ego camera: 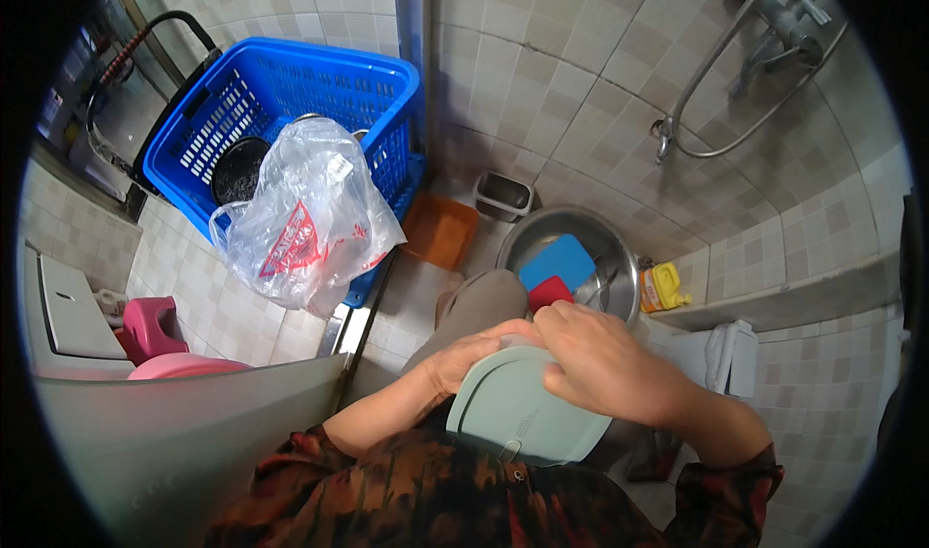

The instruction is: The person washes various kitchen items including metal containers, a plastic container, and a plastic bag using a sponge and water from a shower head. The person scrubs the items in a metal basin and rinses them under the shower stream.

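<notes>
A pale green plastic lid (522, 410), with a grooved face and small writing, rests in my lap, tilted close against my shirt. My left hand (475, 355) holds it at the far left edge. My right hand (599, 359) grips the far right edge, its thumb near the lid's face and its fingertips curled out of sight. Just past my hands is a steel basin (628, 257). A blue flat piece (562, 263) lies in it, and a red piece (550, 294) shows just beyond my right fingers, partly hidden by them.
A blue plastic basket (406, 76) holds a black round item (239, 167) and a clear plastic bag (319, 221). An orange tray (440, 230) and a small metal container (504, 194) sit by the wall. Nearby are a yellow bottle (662, 288), a pink stool (149, 323) and a shower hose (693, 83).
</notes>
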### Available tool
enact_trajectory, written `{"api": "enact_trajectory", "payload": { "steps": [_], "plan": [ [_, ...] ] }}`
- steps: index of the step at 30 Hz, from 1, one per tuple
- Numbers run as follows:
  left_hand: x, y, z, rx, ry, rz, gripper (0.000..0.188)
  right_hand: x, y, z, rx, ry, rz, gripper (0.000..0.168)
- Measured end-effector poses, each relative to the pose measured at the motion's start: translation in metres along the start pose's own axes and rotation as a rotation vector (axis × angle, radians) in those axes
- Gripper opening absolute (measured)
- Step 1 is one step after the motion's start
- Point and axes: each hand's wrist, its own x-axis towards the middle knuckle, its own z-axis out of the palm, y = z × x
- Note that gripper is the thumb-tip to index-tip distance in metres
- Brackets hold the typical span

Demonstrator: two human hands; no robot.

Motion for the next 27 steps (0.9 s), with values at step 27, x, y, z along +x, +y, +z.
{"api": "enact_trajectory", "payload": {
  "steps": [27],
  "plan": [
    [0.058, 0.031, -0.031, 0.015, 0.470, 0.167, 0.068, -0.195, 0.178, 0.006, 0.463, 1.047, 0.746, 0.020]
  ]
}}
